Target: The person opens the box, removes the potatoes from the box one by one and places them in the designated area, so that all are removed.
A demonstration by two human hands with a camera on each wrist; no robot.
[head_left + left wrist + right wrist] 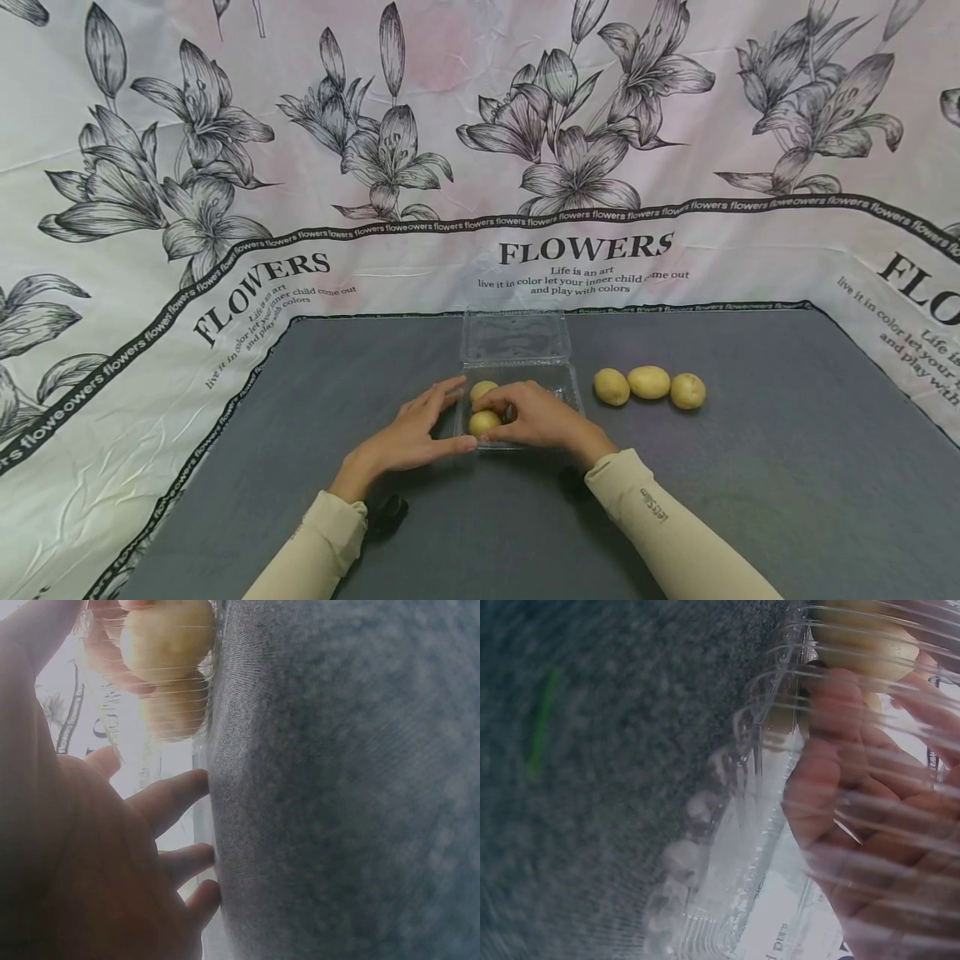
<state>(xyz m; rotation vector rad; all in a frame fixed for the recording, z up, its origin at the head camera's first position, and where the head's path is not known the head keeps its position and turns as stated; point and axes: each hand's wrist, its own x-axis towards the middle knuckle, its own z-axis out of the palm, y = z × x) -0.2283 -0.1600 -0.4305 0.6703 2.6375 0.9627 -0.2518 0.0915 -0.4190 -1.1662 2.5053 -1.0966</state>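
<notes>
A clear plastic clamshell box (516,337) stands on the grey table with its lid tipped back. Two yellow potatoes lie along its left side, a far potato (482,389) and a near potato (483,424). My right hand (546,419) reaches into the box and holds the near potato between thumb and curled fingers. In the right wrist view that potato (870,649) shows through the ribbed wall. Spread fingers mark my left hand (415,429), beside the box's left wall with the thumb at the near left corner.
Right of the box, three more potatoes (649,382) sit in a row on the grey tabletop (750,500). A white cloth with printed flowers (397,167) hangs behind and along the sides of the table.
</notes>
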